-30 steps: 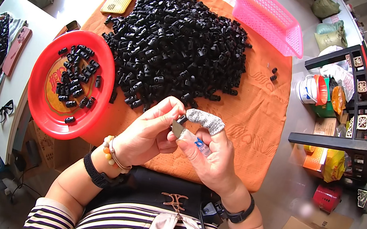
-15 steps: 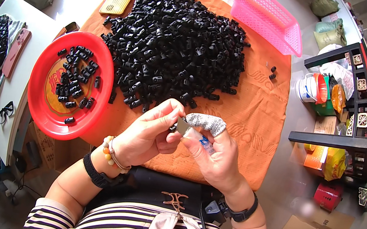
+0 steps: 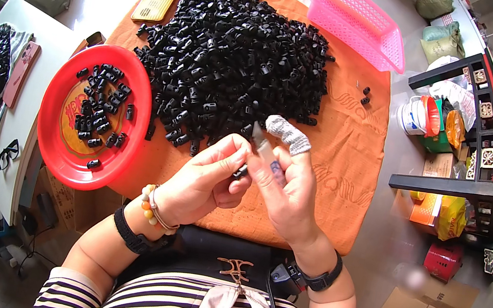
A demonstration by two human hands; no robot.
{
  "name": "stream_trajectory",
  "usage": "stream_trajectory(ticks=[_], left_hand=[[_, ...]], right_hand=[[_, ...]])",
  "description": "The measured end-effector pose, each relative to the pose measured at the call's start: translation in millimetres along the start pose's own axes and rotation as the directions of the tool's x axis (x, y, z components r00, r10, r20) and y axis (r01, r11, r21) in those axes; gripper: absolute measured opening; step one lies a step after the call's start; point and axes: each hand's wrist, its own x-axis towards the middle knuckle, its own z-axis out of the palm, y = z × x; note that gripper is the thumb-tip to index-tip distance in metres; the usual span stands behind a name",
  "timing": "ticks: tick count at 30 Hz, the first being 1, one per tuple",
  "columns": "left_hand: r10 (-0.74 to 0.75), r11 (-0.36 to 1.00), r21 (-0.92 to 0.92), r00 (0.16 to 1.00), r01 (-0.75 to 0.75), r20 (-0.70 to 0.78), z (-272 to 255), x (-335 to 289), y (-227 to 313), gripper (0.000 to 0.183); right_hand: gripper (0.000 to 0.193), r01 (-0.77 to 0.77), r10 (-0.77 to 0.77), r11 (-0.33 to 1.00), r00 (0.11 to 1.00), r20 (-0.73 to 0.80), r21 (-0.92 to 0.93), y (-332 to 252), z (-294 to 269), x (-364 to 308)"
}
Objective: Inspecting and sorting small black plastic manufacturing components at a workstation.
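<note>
We had the left hand (image 3: 218,165) pinching one black piece (image 3: 239,172) between us and the pile (image 3: 242,62); the right hand (image 3: 289,190) gripped a knife (image 3: 267,152), one finger in a knit sleeve (image 3: 289,135) (blade seemed off the piece, a bit blurry). We judged the step to be blade work on that piece, finished or not we couldn't tell; another cut called for a firm pinch and fingers clear. More pieces lay on the red plate (image 3: 50,141).

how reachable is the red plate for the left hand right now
Probably yes: the red plate lies off to the left of the left hand, with flat orange cloth between, though that hand holds a small black piece.
</note>
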Motion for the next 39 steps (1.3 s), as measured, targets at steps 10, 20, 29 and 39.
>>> stream_trajectory(ticks=[10, 20, 29, 39], left_hand=[[0.049, 0.998, -0.047, 0.996, -0.052, -0.079, -2.0, 0.9, 2.3, 0.010], [0.060, 0.998, -0.023, 0.995, -0.062, -0.078, -2.3, 0.5, 1.5, 0.009], [0.047, 0.999, 0.006, 0.997, -0.046, -0.059, 0.0, -2.6, -0.1, 0.010], [0.036, 0.999, 0.031, 0.998, -0.034, -0.054, 3.6, -0.3, -1.1, 0.011]], right_hand=[[0.047, -0.086, 0.114, 0.974, 0.986, 0.123, -0.211, -9.2, -8.3, -15.8], [0.036, -0.028, 0.050, 0.986, 0.990, 0.132, -0.163, -7.3, -3.9, -13.5], [0.036, -0.005, 0.036, 0.978, 0.989, 0.140, -0.209, -8.0, -13.2, -15.2], [0.053, 0.040, -0.040, 0.996, 0.999, 0.010, 0.077, 1.4, -2.6, -4.8]])
